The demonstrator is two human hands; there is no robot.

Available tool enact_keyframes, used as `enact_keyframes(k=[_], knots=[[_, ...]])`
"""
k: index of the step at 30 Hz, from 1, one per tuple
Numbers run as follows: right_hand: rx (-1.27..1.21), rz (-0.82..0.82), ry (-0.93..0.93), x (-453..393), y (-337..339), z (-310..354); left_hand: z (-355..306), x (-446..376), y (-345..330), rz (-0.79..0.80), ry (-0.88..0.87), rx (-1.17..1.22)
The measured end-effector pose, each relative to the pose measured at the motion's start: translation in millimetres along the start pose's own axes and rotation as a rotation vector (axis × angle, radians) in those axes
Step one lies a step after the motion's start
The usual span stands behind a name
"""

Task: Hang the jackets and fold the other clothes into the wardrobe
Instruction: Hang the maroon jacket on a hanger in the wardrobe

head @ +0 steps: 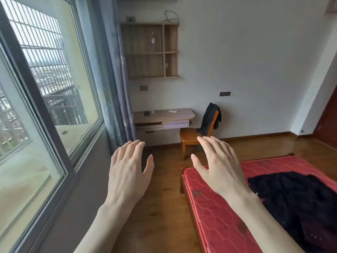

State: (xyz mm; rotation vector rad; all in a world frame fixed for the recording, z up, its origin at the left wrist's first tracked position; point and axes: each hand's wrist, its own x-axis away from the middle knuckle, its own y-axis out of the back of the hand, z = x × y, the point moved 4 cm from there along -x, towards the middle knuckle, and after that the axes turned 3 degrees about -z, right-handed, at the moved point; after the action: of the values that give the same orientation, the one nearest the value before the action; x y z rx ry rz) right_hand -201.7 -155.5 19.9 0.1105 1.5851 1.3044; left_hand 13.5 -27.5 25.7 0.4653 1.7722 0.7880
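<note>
Both my hands are raised in front of me with straight, spread fingers and hold nothing. My left hand (pixel 128 168) hovers over the wooden floor near the window. My right hand (pixel 218 164) hovers above the near corner of the red mattress (pixel 218 216). A heap of dark clothes (pixel 299 198) lies on the mattress to the right of my right forearm. Another dark garment (pixel 211 117) hangs over the back of a wooden chair (pixel 189 137) by the far wall. No wardrobe is in view.
A large window (pixel 45 97) with a grey-blue curtain (pixel 116 88) fills the left side. A wall desk (pixel 164 115) with drawers stands under a wooden wall shelf (pixel 151 52). Wooden floor (pixel 164 198) runs between window and bed. A dark red door (pixel 328 121) is at the right edge.
</note>
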Motion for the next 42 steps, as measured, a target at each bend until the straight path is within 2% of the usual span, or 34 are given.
enact_keyframes(k=[17,25,42], knots=[[-0.089,-0.040,0.007,-203,-131,-92,14,-187,-168,-0.054,0.001,-0.008],[-0.092,-0.003,0.007,-276,-195,-116,34,-256,-233,-0.038,0.019,0.012],[-0.029,-0.027,-0.055,-498,-383,-124,149,-480,-407,-0.037,-0.062,0.091]])
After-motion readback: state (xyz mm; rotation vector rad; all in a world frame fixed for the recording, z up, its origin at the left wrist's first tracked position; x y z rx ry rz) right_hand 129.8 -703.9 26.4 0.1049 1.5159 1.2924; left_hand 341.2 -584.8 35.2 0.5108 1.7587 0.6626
